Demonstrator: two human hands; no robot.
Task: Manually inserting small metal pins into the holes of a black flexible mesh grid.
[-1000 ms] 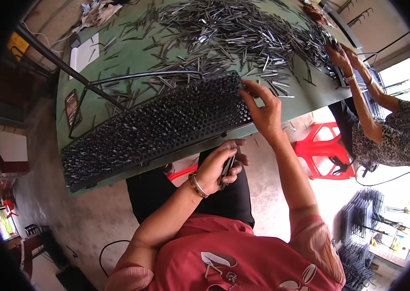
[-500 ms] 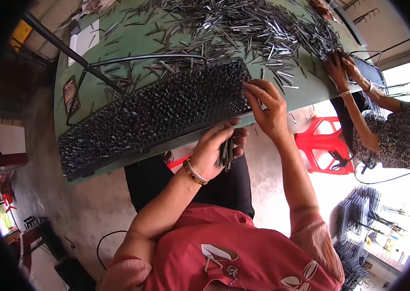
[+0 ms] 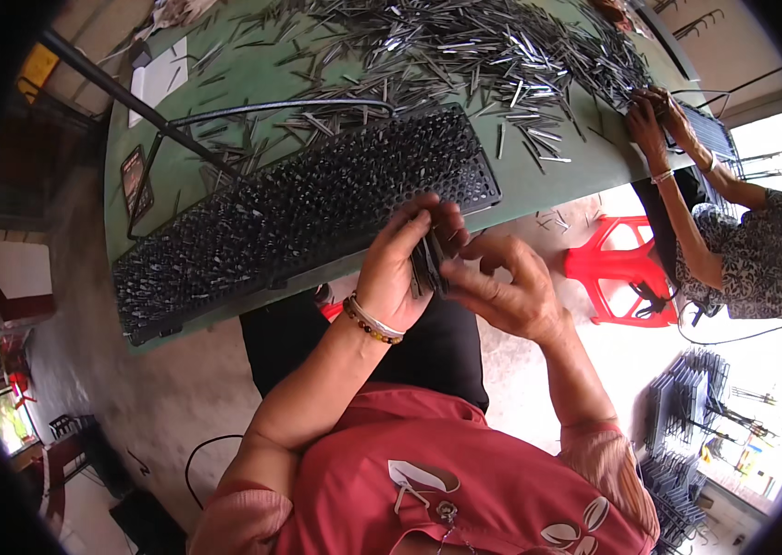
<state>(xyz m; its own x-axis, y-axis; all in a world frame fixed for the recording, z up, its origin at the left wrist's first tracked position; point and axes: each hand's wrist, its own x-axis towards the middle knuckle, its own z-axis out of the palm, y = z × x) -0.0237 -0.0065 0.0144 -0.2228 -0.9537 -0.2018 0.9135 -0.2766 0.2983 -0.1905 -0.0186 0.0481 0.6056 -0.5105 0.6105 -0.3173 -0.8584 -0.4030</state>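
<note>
**A:** What are the hands holding?

**B:** A small bundle of dark metal pins (image 3: 428,264), held upright just below the near edge of the table (image 3: 539,180), above the person's lap. The left hand (image 3: 400,268) is closed around the bundle, fingers wrapped over its top. The right hand (image 3: 507,287) is beside it, thumb and fingertips pinched at the bundle's side as if picking out one pin. Whether a single pin is already between those fingertips is too small to tell.

**A:** And what is next to them?

**B:** Just beyond the hands a long black rack (image 3: 298,217) lies slantwise on the green table. It is a perforated tray, and dark pins stand in its holes across nearly its whole length. From here it looks mostly filled; I cannot make out which holes are empty, though the hands are nearest its right end.

**A:** So how much seems to be left?

**B:** Judging by the table, plenty. Behind the rack lies a wide loose pile (image 3: 465,46) of the same pins, scattered over the far half of the table. This rack looks close to full, but the stock of loose pins is large.

**A:** Anyone else there?

**B:** Yes. At the table's right end another person (image 3: 743,250) sits with both hands on a second rack (image 3: 710,129). A red stool (image 3: 618,268) stands between the two people, and more racks are stacked on the floor (image 3: 687,425) at lower right.
</note>
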